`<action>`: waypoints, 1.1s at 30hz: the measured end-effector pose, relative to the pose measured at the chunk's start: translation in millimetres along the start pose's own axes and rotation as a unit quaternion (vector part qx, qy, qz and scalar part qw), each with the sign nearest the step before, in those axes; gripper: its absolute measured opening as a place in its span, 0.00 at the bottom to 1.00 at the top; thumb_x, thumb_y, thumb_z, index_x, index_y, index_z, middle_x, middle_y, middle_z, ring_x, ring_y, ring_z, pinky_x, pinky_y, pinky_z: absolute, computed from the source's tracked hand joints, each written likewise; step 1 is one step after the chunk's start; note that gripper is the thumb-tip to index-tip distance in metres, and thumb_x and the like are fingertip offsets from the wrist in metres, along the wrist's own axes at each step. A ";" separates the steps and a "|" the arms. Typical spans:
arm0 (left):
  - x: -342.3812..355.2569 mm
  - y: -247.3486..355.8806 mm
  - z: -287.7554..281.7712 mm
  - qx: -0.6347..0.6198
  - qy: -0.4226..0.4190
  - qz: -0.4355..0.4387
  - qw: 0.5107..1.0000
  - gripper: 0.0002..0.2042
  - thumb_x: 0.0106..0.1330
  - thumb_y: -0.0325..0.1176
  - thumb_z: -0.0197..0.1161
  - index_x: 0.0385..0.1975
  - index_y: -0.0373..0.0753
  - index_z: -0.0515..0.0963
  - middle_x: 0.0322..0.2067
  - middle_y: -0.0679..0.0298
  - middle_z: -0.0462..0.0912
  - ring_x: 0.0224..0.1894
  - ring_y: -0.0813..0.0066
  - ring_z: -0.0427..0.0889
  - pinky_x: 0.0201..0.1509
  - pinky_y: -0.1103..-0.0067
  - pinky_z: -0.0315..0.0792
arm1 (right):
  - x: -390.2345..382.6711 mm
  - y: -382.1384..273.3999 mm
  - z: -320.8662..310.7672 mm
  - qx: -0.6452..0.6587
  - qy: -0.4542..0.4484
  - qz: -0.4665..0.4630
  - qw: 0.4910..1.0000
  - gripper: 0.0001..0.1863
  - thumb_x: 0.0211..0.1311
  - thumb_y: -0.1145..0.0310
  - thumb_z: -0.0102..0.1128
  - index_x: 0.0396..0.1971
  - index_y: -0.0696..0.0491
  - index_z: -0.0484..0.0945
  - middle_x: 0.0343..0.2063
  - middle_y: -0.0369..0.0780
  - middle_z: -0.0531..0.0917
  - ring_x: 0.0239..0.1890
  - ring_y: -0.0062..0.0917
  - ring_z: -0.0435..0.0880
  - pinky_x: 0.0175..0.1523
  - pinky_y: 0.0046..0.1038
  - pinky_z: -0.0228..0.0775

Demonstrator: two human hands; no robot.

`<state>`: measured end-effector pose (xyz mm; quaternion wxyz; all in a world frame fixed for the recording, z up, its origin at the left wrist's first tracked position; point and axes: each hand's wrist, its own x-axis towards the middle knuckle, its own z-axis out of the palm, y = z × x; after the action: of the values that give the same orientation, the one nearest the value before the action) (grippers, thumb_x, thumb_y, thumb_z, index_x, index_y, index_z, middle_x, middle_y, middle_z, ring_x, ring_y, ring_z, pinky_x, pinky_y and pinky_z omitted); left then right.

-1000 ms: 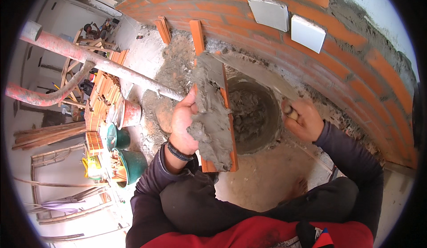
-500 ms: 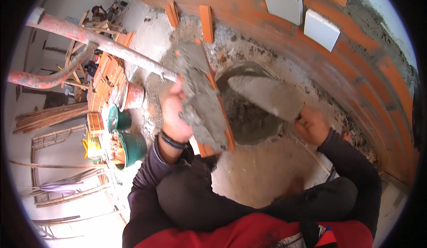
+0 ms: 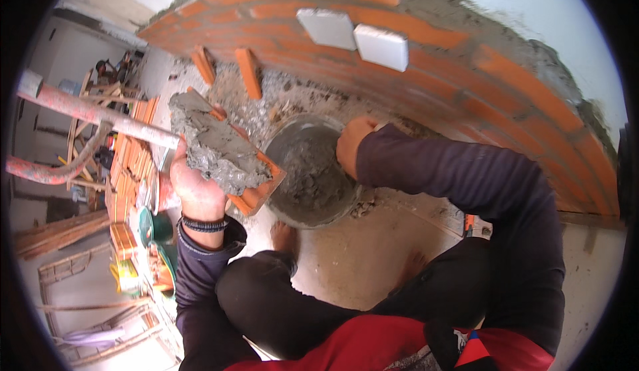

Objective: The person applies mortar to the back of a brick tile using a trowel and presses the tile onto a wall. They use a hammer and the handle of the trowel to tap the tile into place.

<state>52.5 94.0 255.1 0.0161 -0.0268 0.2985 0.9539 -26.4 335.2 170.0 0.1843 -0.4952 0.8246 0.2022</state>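
Note:
My left hand [image 3: 196, 183] is closed around an orange brick [image 3: 263, 191] from its left side. A thick, wet layer of grey mortar [image 3: 219, 146] covers the brick's upper face. Just right of it, a round bucket [image 3: 279, 218] stands on the ground with more mortar [image 3: 311, 175] inside. My right hand [image 3: 354, 146] is at the bucket's upper right rim, fingers curled. The trowel it held half a second ago has its blade out of sight now, behind the hand or in the bucket.
A low brick wall [image 3: 432, 71] curves along the far and right side, with two white tiles [image 3: 381, 47] against it. Two loose bricks [image 3: 248, 73] stand near its foot. On the left are a red-and-white metal pipe [image 3: 100, 115], stacked bricks [image 3: 126, 171] and a green bucket [image 3: 156, 226].
My right hand has swung from the bucket's right side to its upper rim, and the trowel blade has gone from sight. The whole view has shifted; the left hand still holds the mortared brick.

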 end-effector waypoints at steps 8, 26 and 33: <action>38.3 -52.4 104.0 0.189 0.171 0.083 0.963 0.24 0.76 0.42 0.34 0.59 0.36 0.71 0.56 0.54 0.78 0.59 0.53 0.75 0.69 0.56 0.63 | -84.9 41.2 31.1 0.138 0.387 0.053 0.910 0.15 0.59 0.65 0.63 0.46 0.51 0.82 0.37 0.39 0.86 0.38 0.36 0.85 0.41 0.41 0.74; 80.6 -255.5 181.7 -0.108 0.071 0.050 0.990 0.26 0.78 0.49 0.28 0.61 0.40 0.66 0.56 0.57 0.72 0.59 0.56 0.72 0.66 0.54 0.66 | -273.6 75.1 67.9 0.651 0.667 0.238 0.274 0.37 0.63 0.75 0.54 0.70 0.59 0.51 0.34 0.36 0.76 0.23 0.18 0.74 0.25 0.22 0.71; 87.2 -285.7 211.5 -0.122 0.092 0.040 0.987 0.37 0.77 0.59 0.36 0.74 0.38 0.42 0.75 0.60 0.39 0.77 0.69 0.38 0.78 0.67 0.32 | -294.2 80.2 71.6 0.586 0.684 0.234 0.364 0.39 0.58 0.78 0.53 0.71 0.57 0.51 0.36 0.36 0.74 0.30 0.17 0.74 0.34 0.22 0.72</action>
<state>-29.9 450.5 260.8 -0.0529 -0.1041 0.1805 0.9766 39.5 624.9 269.6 -0.2541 -0.0177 0.6611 -0.7057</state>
